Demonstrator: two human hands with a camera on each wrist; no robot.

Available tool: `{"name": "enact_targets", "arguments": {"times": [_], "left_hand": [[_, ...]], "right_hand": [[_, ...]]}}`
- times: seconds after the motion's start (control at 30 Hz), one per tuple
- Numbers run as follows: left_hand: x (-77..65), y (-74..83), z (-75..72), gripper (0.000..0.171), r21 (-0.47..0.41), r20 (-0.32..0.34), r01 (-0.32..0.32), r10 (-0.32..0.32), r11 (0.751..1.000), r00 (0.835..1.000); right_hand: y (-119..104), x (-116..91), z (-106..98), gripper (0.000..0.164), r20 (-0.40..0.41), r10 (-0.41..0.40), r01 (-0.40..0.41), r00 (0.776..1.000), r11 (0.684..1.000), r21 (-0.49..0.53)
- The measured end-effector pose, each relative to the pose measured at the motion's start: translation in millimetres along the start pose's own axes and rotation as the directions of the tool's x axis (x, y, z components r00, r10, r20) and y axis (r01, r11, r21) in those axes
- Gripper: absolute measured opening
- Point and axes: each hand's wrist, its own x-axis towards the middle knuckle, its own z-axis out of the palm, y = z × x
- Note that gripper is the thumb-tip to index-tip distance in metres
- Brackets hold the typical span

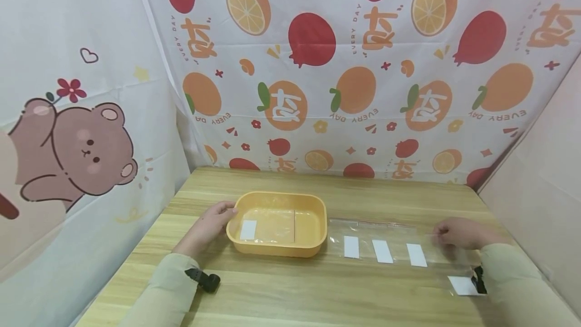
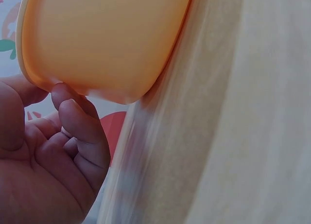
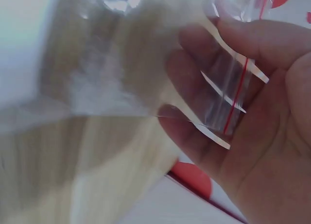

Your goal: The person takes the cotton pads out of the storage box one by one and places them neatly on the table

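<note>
My left hand (image 1: 211, 227) pinches the left end of a yellow plastic tub (image 1: 279, 251), its thumb at the rim and its fingers bent against the outer wall in the left wrist view. Inside the tub lies a clear zip bag (image 1: 274, 223) with a white label. At the right, my right hand (image 1: 463, 233) holds another clear zip bag (image 3: 112, 78) near its red-lined seal, between thumb and fingers in the right wrist view. A white label (image 1: 464, 285) shows on its lower part, close to the right wrist.
Several clear bags lie in a row right of the tub, with white labels (image 1: 351, 247) showing. The wooden table (image 1: 290, 291) ends at a fruit-print curtain (image 1: 313, 90) behind. A bear-print curtain (image 1: 91, 150) hangs at the left. Black straps (image 1: 206, 281) circle the sleeves.
</note>
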Motion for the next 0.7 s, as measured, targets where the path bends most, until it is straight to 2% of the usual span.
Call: {"name": "enact_targets", "arguments": {"times": [0.13, 0.33, 0.47, 0.7], "left_hand": [[0.6, -1.6, 0.3, 0.049, -0.011, 0.003, -0.001, 0.001, 1.0, 1.0], [-0.3, -1.8, 1.1, 0.048, -0.034, 0.01, -0.006, 0.007, 0.999, 1.0], [-1.5, -0.9, 1.4, 0.049, -0.037, 0.02, -0.01, 0.011, 0.999, 1.0], [-1.4, -0.5, 1.0, 0.049, -0.03, 0.03, 0.0, 0.001, 1.0, 1.0]], "right_hand": [[3.8, 9.5, 7.9, 0.017, -0.071, 0.065, -0.067, 0.995, 0.997, -0.026], [2.6, 18.9, 12.1, 0.011, -0.163, 0.091, -0.108, 0.982, 0.989, -0.1], [0.9, 21.2, 13.2, 0.008, -0.195, 0.122, -0.142, 0.973, 0.985, -0.094], [3.3, 24.8, 14.8, 0.006, -0.239, 0.104, -0.131, 0.966, 0.986, -0.099]]}}
